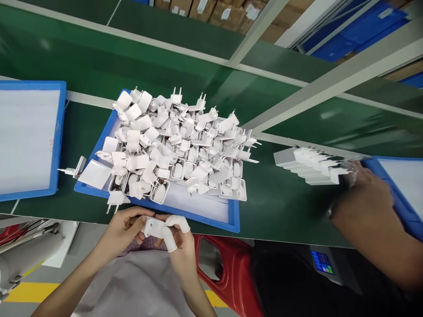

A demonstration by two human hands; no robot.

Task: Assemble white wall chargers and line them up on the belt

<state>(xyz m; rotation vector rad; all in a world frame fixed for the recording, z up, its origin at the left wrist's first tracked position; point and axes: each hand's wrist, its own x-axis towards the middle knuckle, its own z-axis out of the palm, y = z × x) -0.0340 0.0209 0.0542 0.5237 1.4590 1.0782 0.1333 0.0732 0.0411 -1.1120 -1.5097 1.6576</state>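
Note:
Between my two hands, just in front of the bench edge, is a white plug adapter piece (153, 227). My left hand (130, 226) pinches its left end between thumb and fingers. On the other side my right hand (178, 235), with white finger cots on two fingers, closes on the same piece. Right beyond my hands lies a blue-rimmed tray (198, 218) heaped with white plug adapters (165, 145), many with two metal pins sticking out and some with open housings. A square white adapter housing (95, 174) leans over the tray's left corner.
A second blue-rimmed tray (56, 145) lies to the left. At right, a co-worker's blurred arm (366, 215) reaches to a row of white adapters (307, 165) beside another blue tray (373, 165). A red stool (228, 273) stands below the green bench (274, 211).

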